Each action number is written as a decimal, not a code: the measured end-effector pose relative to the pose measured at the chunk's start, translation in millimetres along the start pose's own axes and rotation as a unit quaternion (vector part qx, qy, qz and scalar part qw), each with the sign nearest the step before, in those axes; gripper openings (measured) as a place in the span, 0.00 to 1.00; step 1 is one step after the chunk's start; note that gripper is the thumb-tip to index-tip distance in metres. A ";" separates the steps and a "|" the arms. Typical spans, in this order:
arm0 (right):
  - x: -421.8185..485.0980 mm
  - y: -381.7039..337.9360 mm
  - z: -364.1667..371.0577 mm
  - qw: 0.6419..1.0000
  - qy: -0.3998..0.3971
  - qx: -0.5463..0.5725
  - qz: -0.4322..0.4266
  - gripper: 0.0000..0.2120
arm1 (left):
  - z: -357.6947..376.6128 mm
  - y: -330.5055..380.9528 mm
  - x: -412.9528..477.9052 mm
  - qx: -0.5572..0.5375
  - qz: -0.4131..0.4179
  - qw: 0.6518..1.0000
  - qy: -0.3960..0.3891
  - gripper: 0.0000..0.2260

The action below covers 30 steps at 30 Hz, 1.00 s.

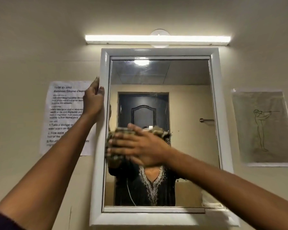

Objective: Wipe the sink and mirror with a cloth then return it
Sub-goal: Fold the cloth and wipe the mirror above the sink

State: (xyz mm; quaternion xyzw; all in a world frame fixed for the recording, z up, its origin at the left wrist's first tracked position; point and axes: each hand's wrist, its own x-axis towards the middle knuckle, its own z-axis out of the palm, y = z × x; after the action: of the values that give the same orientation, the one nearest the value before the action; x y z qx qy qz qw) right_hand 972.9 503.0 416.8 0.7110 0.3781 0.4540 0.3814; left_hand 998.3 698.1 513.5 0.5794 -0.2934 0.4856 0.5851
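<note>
Flat, right hand [140,145] presses cloth [121,131] on mirror [189,97] — lengthwise sideways.

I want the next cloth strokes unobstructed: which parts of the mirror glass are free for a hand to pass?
Free: the glass above the right hand up to the top of the frame, and the right side. Crowded: the lower-left glass, under the cloth, and the frame's left edge, gripped by the left hand.
</note>
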 end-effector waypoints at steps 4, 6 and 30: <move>12.5 110.2 -32.4 0.971 0.066 -0.037 0.226 0.23 | 9.8 -8.3 -2.7 0.034 0.042 0.996 0.070 0.19; 13.6 148.9 -49.9 0.936 0.106 -0.026 0.333 0.23 | 13.5 -9.1 -4.2 0.050 0.055 0.992 0.100 0.18; -97.7 90.0 -18.6 0.954 0.082 -0.024 0.286 0.23 | 19.8 -2.6 -12.1 0.125 0.072 0.980 0.140 0.19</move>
State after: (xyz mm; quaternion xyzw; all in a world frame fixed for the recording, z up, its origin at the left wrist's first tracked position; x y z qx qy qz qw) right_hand 943.3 382.2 467.1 0.7404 0.1781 0.6096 0.2201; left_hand 1000.7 676.7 504.7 0.5512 -0.1869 0.6358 0.5070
